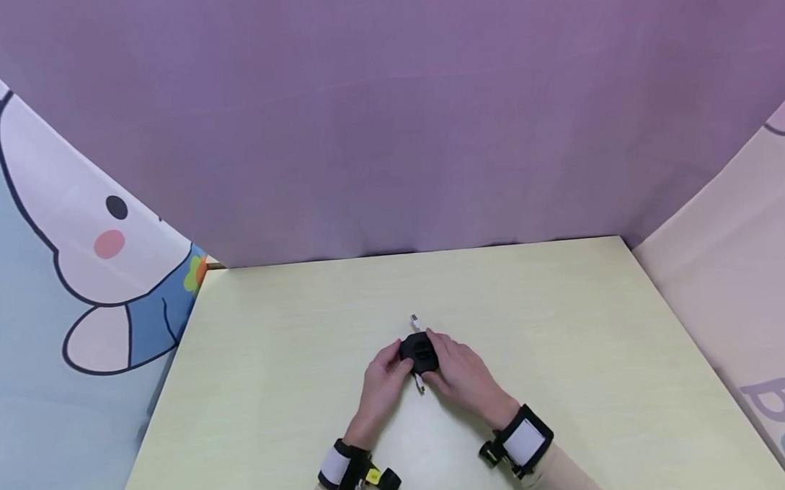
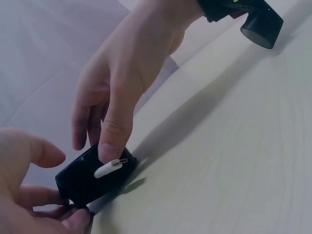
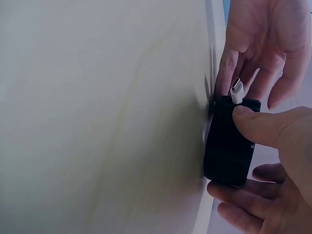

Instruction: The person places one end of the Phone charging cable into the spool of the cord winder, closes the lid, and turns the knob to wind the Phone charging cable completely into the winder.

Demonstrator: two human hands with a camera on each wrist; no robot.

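Observation:
A small black box-shaped case (image 1: 418,352) is held between both hands just above the table. One white cable end (image 1: 415,321) sticks out of its far side, and a white USB-C plug (image 1: 420,383) points out of the near side. My left hand (image 1: 381,384) grips the case by its left edge; in the left wrist view its fingertips (image 2: 75,219) are at the case's lower corner. My right hand (image 1: 465,379) holds the right side, its thumb (image 3: 253,122) pressing the face beside the plug. The case's underside is hidden.
The pale wooden table (image 1: 291,320) spreads around both hands. Behind it rises a purple cloth wall (image 1: 388,130). A printed cartoon sheet (image 1: 76,285) hangs at the left, and a pale sheet (image 1: 730,247) at the right. Both wrists wear black camera straps.

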